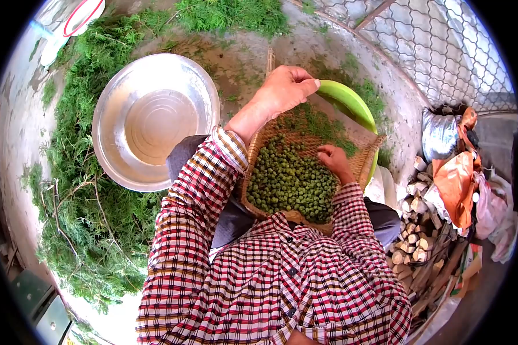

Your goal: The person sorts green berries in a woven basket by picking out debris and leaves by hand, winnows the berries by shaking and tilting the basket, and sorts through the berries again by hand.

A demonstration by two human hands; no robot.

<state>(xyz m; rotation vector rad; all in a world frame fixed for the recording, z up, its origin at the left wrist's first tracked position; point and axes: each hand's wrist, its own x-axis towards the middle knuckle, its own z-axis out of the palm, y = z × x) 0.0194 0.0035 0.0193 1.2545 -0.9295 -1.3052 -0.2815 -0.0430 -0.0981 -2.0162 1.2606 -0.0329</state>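
Observation:
A woven wicker basket (245, 192) sits at my lap, its lower part filled with small round green cones (290, 184) and its far part strewn with feathery green sprigs (328, 129). Over the far side of the basket is my left hand (288, 91), thumb pressed to the curled fingers, its tip beside the rim of a lime-green basin (351, 98). What those fingers pinch, if anything, is hidden. My right hand (335, 163) rests at the right edge of the cones with fingers curled in; I cannot make out what is in them.
A wide metal basin (106, 123) stands at left. Cut evergreen branches (92, 213) lie around it, with more greenery (236, 16) at the far side. Firewood (414, 238) and an orange bag (454, 187) are piled at right, near wire mesh (426, 54).

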